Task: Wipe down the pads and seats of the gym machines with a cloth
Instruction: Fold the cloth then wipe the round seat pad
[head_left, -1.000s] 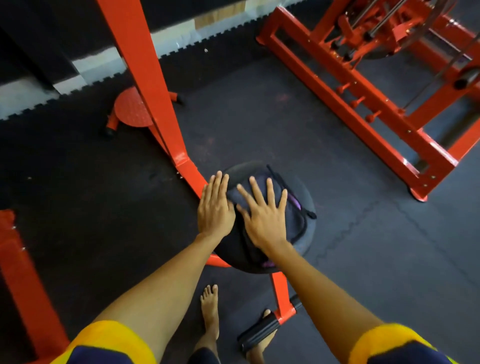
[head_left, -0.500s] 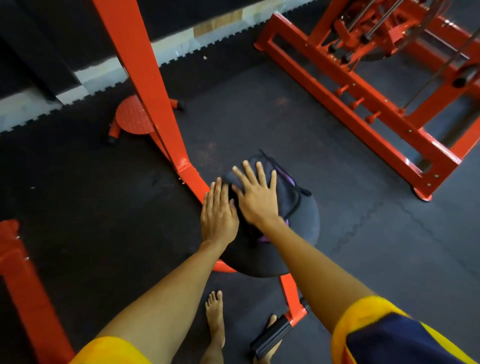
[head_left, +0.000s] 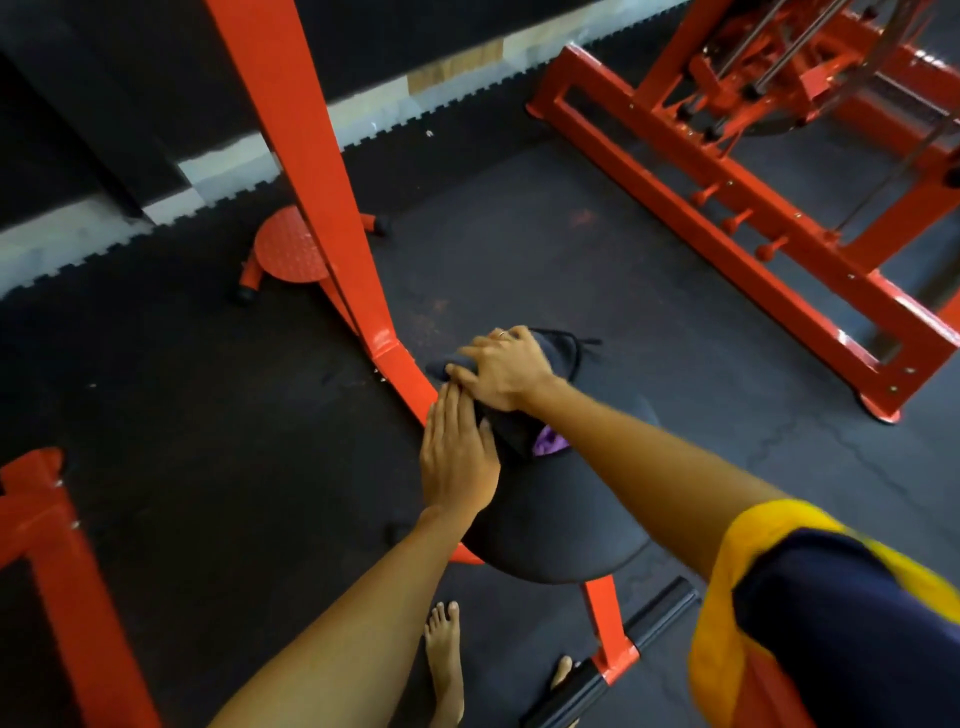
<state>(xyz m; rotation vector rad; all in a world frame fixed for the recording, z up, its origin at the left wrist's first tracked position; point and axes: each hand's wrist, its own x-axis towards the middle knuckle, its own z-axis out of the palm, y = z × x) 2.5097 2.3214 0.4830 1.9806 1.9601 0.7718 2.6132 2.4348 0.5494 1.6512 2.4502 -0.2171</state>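
A round black padded seat sits on an orange machine frame in the middle of the view. A dark cloth with purple lining lies bunched on the seat's far edge. My right hand presses down on the cloth at the far rim, fingers curled over it. My left hand lies flat, fingers together, on the seat's left side, touching the cloth's edge. Much of the cloth is hidden under my right hand and forearm.
An orange upright post rises just left of the seat, with a round orange footplate behind it. A large orange machine base fills the right. Another orange frame stands at the left. A black foam roller and bare feet are below.
My right hand has slid the cloth from the seat's middle to its far edge, bunching it. My left hand stayed on the seat's left side.
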